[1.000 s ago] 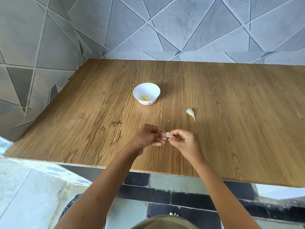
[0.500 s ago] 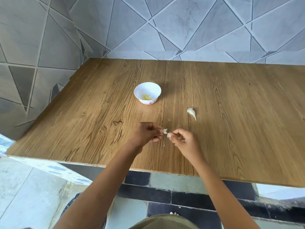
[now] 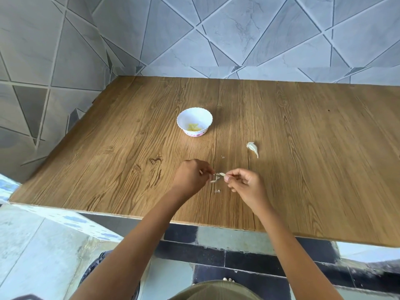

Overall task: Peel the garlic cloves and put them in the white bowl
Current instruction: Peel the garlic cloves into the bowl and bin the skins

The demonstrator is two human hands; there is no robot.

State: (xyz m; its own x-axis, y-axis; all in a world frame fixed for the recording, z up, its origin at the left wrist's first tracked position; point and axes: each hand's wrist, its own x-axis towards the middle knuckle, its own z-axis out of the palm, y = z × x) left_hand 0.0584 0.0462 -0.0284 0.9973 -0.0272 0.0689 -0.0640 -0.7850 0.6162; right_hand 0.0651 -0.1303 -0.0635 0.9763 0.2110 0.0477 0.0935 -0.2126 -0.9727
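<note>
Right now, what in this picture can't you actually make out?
Head view only:
Garlic clove, pinched between left hand and right hand: fingers cover it; remaining skin unclear.
Peeled pieces in white bowl: too small to count.
Scraps on table: too small to identify.
Table's right side: cut off by frame edge.

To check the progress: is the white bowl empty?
No, the white bowl holds a few yellowish peeled cloves at its bottom.
</note>
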